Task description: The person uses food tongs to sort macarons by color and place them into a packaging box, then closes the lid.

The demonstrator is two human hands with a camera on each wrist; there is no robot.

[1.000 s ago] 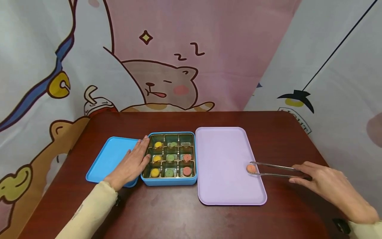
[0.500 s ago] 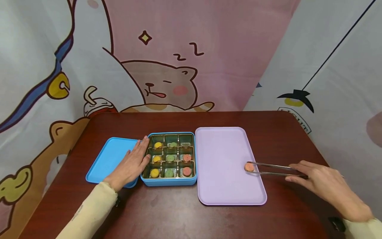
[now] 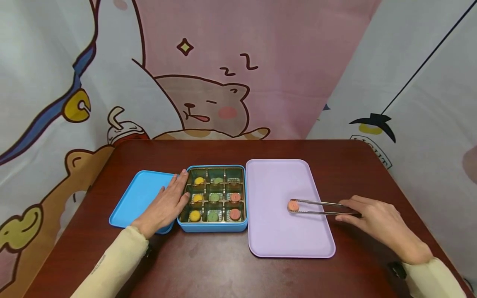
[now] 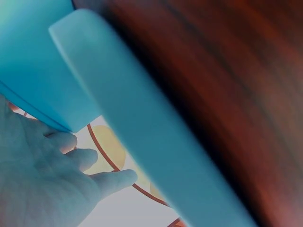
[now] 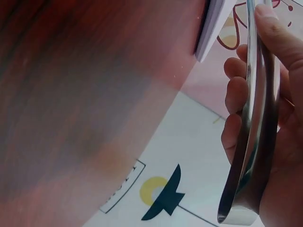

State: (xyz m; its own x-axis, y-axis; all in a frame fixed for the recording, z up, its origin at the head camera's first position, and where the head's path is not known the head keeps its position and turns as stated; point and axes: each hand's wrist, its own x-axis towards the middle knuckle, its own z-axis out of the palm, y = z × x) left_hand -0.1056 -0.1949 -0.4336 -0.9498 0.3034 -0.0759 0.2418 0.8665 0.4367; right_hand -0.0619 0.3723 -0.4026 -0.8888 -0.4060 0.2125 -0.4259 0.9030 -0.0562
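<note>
My right hand (image 3: 376, 223) holds metal tongs (image 3: 324, 207) between thumb and fingers; in the right wrist view the tongs' bent end (image 5: 239, 213) lies along the palm. Their tips grip a small round orange-pink cake (image 3: 293, 205) over the middle of the lilac tray (image 3: 290, 240). My left hand (image 3: 165, 205) rests with straight fingers along the left side of a blue box (image 3: 212, 227). Its gold divided insert (image 3: 234, 176) holds yellow cakes (image 3: 195, 215) on the left, green cakes (image 3: 213, 216) in the middle column and two pink cakes (image 3: 235, 214) on the right. The back right compartment holds no cake.
A blue lid (image 3: 139, 196) lies left of the box, partly under my left hand and forearm. The lilac tray stands right against the box's right side. All rest on a dark reddish-brown table (image 3: 208, 265), with a printed cartoon cloth (image 3: 290, 82) hanging behind.
My right hand has moved left with the tongs, carrying the orange-pink cake from the tray's right edge to over its middle. The left hand stays at the box.
</note>
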